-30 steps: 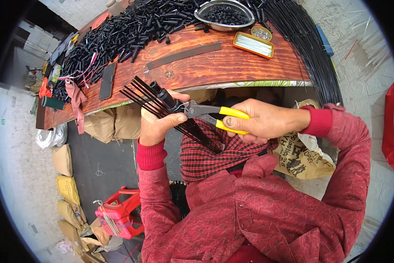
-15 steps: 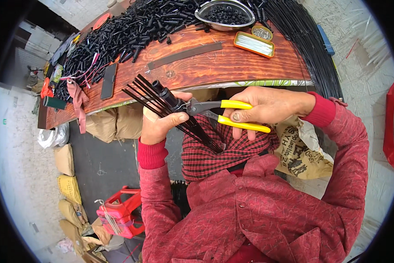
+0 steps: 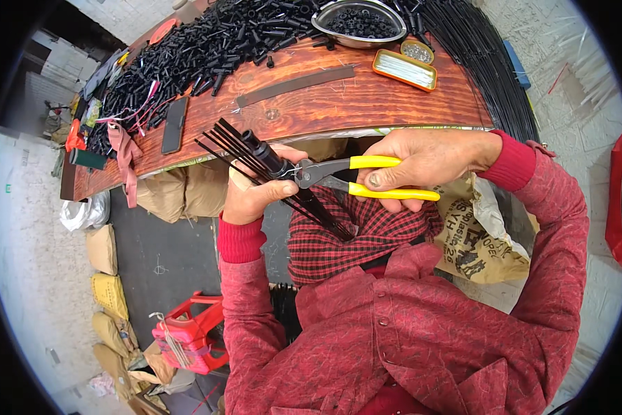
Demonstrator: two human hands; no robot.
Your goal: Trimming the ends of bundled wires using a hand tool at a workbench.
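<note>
One bowl point(image 3: 360, 43), one phone point(image 3: 175, 124) and many black tubes point(image 3: 214, 52) lie on the table point(image 3: 407, 107) beyond the left grip point(image 3: 252, 199), pinching one black rod bundle point(image 3: 318, 213), and the right grip point(image 3: 418, 164), wrapped around one pair of pliers point(image 3: 331, 168) meeting it.

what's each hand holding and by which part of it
Left grip: thin black rods and a black tube, held near their upper ends. Right grip: pliers, held by the yellow handles.

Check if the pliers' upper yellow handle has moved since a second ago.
Yes: the upper yellow handle has swung up the picture, nearer the front edge of the wooden table.
</note>
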